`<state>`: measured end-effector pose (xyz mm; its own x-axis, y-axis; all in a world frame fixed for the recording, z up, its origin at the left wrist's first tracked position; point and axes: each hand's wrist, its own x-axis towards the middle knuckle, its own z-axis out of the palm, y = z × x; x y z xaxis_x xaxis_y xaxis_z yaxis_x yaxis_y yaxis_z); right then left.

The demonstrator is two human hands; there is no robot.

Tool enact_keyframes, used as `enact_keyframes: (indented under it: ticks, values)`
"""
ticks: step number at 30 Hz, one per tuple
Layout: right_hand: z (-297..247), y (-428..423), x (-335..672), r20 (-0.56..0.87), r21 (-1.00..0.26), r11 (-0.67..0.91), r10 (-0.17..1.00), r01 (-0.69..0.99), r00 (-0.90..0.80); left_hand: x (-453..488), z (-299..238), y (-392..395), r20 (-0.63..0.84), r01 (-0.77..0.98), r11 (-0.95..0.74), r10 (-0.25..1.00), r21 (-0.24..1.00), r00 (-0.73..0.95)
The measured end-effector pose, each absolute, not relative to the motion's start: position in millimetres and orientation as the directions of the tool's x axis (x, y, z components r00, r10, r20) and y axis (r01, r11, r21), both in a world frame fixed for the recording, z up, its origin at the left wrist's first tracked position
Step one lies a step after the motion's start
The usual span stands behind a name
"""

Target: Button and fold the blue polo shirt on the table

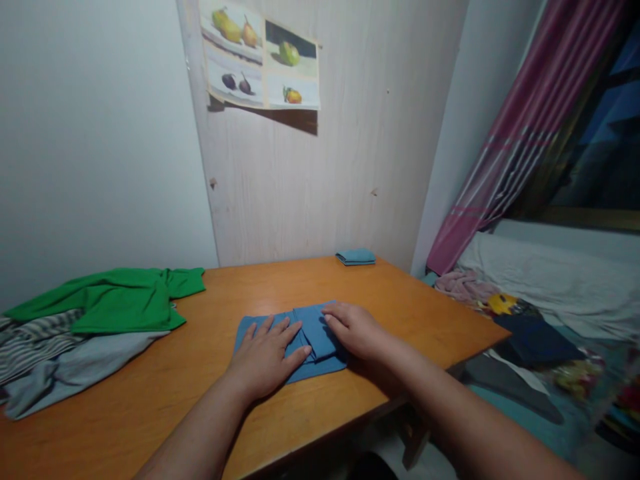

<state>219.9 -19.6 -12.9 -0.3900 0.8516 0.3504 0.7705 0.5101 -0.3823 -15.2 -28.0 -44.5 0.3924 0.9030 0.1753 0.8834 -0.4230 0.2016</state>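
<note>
A blue piece of folded fabric (318, 333), perhaps a garment, lies on the wooden table in front of me. Its right part is folded over toward the middle in a narrower layer, with a wider layer showing beneath. My left hand (270, 357) lies flat on its left part, fingers spread and the thumb near the flap's edge. At the flap's right edge, my right hand (356, 328) has its fingers together and bent over the fabric. The undersides of its fingers are hidden.
On the table's (280, 420) left lie a green shirt (125, 300), a striped cloth (40, 340) and a grey garment (85, 373). A folded light-blue cloth (356, 257) rests at the far right corner. Beyond the right edge is a bed with clothes (530, 333).
</note>
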Motion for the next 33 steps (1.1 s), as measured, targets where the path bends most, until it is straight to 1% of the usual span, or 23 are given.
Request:
enact_keyframes:
  ticks: [4, 6, 8, 10, 15, 19, 21, 23, 26, 28, 30, 33]
  values:
    - [-20, -9, 197, 0.250, -0.319, 0.556, 0.830, 0.767, -0.498, -15, -44, -29, 0.169, 0.888, -0.420, 0.904, 0.186, 0.392]
    - [-25, -6, 190, 0.175, -0.304, 0.555, 0.831, 0.774, -0.527, -15, -43, -30, 0.165, 0.886, -0.421, 0.905, 0.197, 0.393]
    - [-31, -4, 185, 0.091, -0.303, 0.529, 0.844, 0.792, -0.529, -14, -41, -32, 0.167, 0.880, -0.421, 0.905, 0.219, 0.391]
    - [-36, -4, 183, 0.037, -0.307, 0.493, 0.861, 0.814, -0.507, -13, -40, -33, 0.170, 0.878, -0.413, 0.909, 0.243, 0.380]
    - [-41, -5, 182, 0.012, -0.309, 0.469, 0.872, 0.828, -0.489, -14, -42, -33, 0.172, 0.879, -0.392, 0.918, 0.271, 0.357]
    - [-41, -6, 185, 0.036, -0.310, 0.488, 0.864, 0.816, -0.503, -16, -43, -30, 0.177, 0.871, -0.384, 0.922, 0.307, 0.344]
    - [-41, -6, 185, 0.041, -0.309, 0.496, 0.859, 0.811, -0.510, -17, -43, -27, 0.172, 0.857, -0.370, 0.929, 0.360, 0.329]
    - [-41, -6, 185, 0.033, -0.307, 0.499, 0.857, 0.811, -0.514, -19, -43, -23, 0.192, 0.823, -0.351, 0.936, 0.446, 0.295]
    - [-42, -4, 185, 0.013, -0.300, 0.497, 0.856, 0.814, -0.518, -24, -42, -17, 0.281, 0.723, -0.329, 0.940, 0.607, 0.192]
    - [-43, -2, 186, 0.009, -0.295, 0.498, 0.855, 0.815, -0.519, -28, -40, -15, 0.324, 0.662, -0.322, 0.938, 0.677, 0.125]
    - [-44, 0, 186, 0.009, -0.294, 0.500, 0.853, 0.814, -0.521, -32, -38, -13, 0.328, 0.639, -0.313, 0.939, 0.703, 0.100]
    - [-42, 3, 187, -0.001, -0.303, 0.506, 0.847, 0.807, -0.531, -36, -35, -12, 0.335, 0.627, -0.319, 0.937, 0.710, 0.097]
